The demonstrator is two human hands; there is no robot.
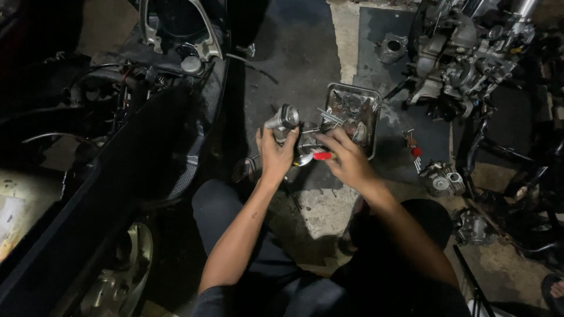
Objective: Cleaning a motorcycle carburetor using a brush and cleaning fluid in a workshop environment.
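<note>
Left hand (276, 157) clamps a metal engine part (283, 119) steady while right hand (346, 158) grips a red-handled tool (320, 156) against it, above a parts tray (376, 111).

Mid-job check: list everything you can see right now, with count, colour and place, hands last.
Metal part: 1, silver, in the left hand, centre.
Red-handled tool: 1, red grip, in the right hand.
Tray: 1, steel, holding small parts, on the floor beyond the hands.
Scooter body: 1, black, left side.
Wheel: 1, grey rim, bottom left.
Engine: 1, silver-grey, top right.
Cylinder: 1, grey, finned, left of the engine.
Engine pieces: 2 at least, grey, on the floor at right.
Small red-tipped item: 1, right of the tray; kind unclear.
Left hand: 1, fingers wrapped on the metal part.
Right hand: 1, fingers closed on the tool.
</note>
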